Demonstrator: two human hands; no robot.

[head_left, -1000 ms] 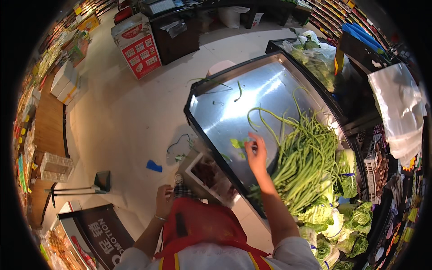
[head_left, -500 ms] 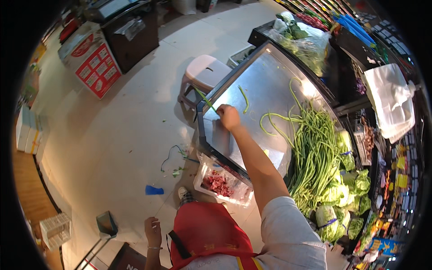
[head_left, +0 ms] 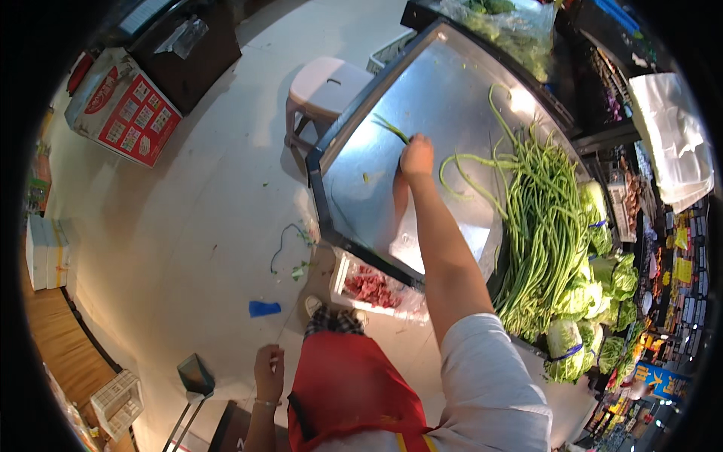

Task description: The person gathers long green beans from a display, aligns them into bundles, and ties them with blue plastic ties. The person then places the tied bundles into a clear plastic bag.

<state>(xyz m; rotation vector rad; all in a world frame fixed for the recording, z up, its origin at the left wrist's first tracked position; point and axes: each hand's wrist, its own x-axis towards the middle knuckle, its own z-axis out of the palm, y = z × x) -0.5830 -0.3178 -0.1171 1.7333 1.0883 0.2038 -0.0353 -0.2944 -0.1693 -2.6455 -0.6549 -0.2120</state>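
Note:
My right hand (head_left: 418, 157) reaches over the metal display tray (head_left: 452, 83), its fingers closed on green long bean pieces (head_left: 392, 129). Their free ends stick out to the left, over the metal; how many pieces there are, I cannot tell. To the right of this hand lies a big heap of long beans (head_left: 538, 226), with a few loose ends curling out over the tray. Down by my side hangs my left hand (head_left: 269, 369), fingers loosely bent, with nothing seen in it.
Cabbages (head_left: 566, 348) lie beside the beans. A pale stool (head_left: 324, 84) stands past the tray's left edge. Below the tray sits a white box (head_left: 340, 280) with reddish scraps. On the floor are a blue piece (head_left: 264, 308), a dustpan (head_left: 196, 377) and a red-white carton (head_left: 128, 105).
My right hand has moved right and inward from the tray's left edge. The loose bean piece formerly lying on the metal is gone from its spot. My view has shifted slightly.

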